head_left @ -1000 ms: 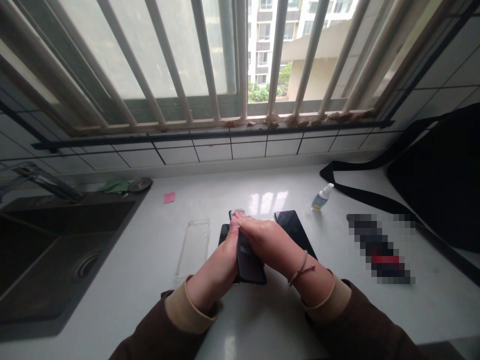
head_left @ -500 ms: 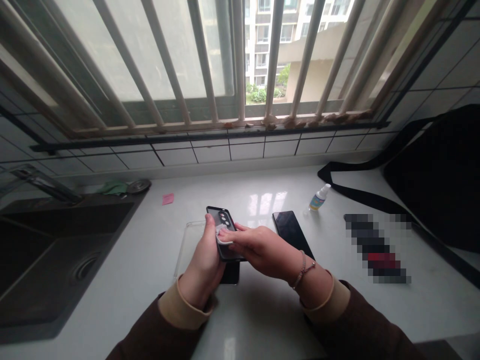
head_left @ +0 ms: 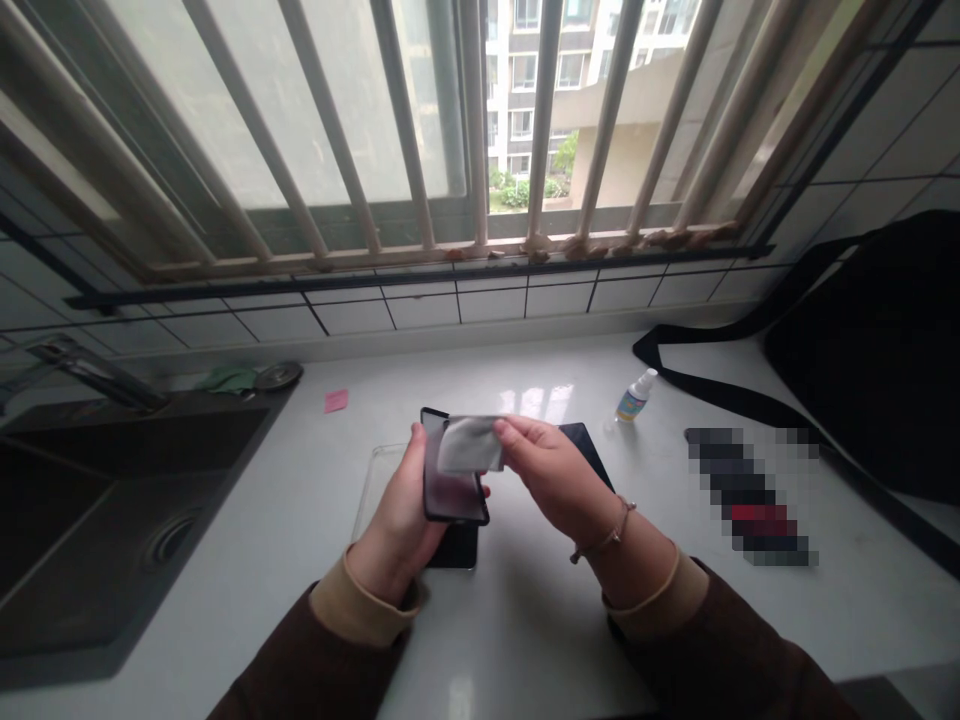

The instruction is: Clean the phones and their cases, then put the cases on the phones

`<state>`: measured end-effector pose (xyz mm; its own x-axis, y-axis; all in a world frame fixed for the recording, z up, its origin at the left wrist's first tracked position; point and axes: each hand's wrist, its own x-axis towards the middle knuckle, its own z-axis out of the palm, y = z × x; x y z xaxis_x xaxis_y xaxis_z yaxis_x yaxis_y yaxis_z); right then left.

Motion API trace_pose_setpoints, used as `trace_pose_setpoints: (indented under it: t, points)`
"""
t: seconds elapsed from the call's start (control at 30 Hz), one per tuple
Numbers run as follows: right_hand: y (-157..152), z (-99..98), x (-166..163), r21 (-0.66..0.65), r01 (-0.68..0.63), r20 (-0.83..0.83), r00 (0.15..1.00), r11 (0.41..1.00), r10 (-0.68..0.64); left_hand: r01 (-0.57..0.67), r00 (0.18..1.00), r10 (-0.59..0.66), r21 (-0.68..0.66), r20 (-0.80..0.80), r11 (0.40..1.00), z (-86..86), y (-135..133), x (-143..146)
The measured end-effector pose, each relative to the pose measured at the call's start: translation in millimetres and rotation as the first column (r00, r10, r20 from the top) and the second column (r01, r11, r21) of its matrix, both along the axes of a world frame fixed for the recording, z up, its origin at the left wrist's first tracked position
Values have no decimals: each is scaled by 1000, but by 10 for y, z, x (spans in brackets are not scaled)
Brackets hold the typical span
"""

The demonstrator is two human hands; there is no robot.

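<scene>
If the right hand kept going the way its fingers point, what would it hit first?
Probably the dark phone in the left hand; the white cloth in the right hand seems to touch it.

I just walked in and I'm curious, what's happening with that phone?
A person's left hand holds a black phone upright over the white counter, screen facing them. Their right hand pinches a small grey cloth against the top of the screen. A second phone lies under the hands, a third phone behind the right hand, with a clear case and a spray bottle nearby.
</scene>
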<state>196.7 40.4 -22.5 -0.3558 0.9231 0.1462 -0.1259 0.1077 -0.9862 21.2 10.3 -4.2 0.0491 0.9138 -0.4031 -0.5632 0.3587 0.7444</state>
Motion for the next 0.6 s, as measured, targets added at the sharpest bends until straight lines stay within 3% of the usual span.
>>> trace_pose_setpoints:
  t: [0.1,0.17,0.23,0.33,0.43,0.6]
  points:
    - [81,-71,64,60,393,123,909,918,-397,229,973,-229,-47,8,972,15,-61,-9]
    - [99,-68,119,223,495,247,805,840,-540,280,960,-278,-45,29,959,33,-97,-2]
    - [87,-61,134,397,420,328,766,816,-553,299,954,-298,-40,41,953,48,-118,10]
    - [52,-116,66,570,115,444,790,814,-423,280,959,-277,-40,61,959,45,-118,29]
    - [23,-216,-22,592,-145,524,817,793,-242,222,969,-219,-18,117,975,6,-85,50]
    - [-68,-168,-70,548,-287,442,897,786,20,29,982,-26,-13,188,1000,-50,-11,59]
